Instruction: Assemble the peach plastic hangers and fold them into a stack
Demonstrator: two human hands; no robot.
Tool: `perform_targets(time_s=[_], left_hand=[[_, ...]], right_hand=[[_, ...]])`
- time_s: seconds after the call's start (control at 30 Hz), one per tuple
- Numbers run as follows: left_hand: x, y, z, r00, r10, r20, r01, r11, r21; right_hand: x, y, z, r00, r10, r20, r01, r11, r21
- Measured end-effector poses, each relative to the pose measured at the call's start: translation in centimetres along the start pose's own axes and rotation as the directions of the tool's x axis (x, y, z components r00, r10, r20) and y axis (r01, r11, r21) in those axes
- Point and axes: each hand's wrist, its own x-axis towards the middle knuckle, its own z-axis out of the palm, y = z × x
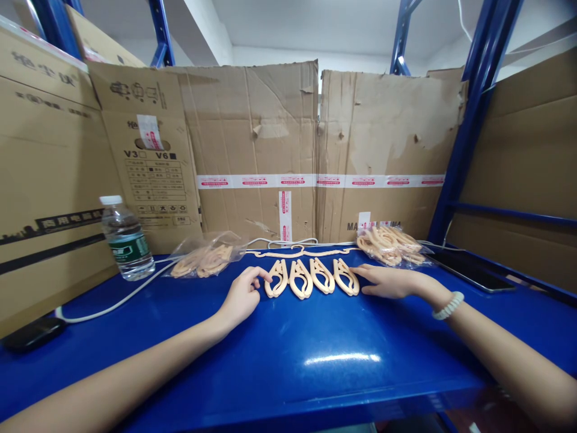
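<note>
Several folded cream plastic hangers lie side by side in a row on the blue tabletop [288, 343]. My left hand [242, 293] rests at the row's left end, its index finger stretched out to touch the leftmost folded hanger [275, 293] and the other fingers loosely bent. At the opposite end, my right hand [390, 282] lies palm down with fingers extended, the tips against or just beside the rightmost folded hanger [352, 292]. Behind the row lies an unfolded hanger [300, 255], its hook pointing away from me. Neither hand grips anything.
Clear bags of hangers lie at the back left [210, 260] and back right [391, 245]. A water bottle [128, 246] stands left, near a white cable [112, 310] and a black device [33, 334]. A dark tablet-like device [469, 270] lies right. Cardboard [252, 144] walls the back.
</note>
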Motion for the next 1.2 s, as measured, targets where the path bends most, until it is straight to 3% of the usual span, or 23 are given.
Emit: perform_targets(time_s=[1.2], left_hand=[[-0.03, -0.03, -0.05, 0.999, 0.040, -0.018, -0.039, 0.996, 0.080]], right_hand=[[-0.17, -0.48, -0.32, 1.000, -0.018, 0.011, 0.018, 1.000, -0.016]])
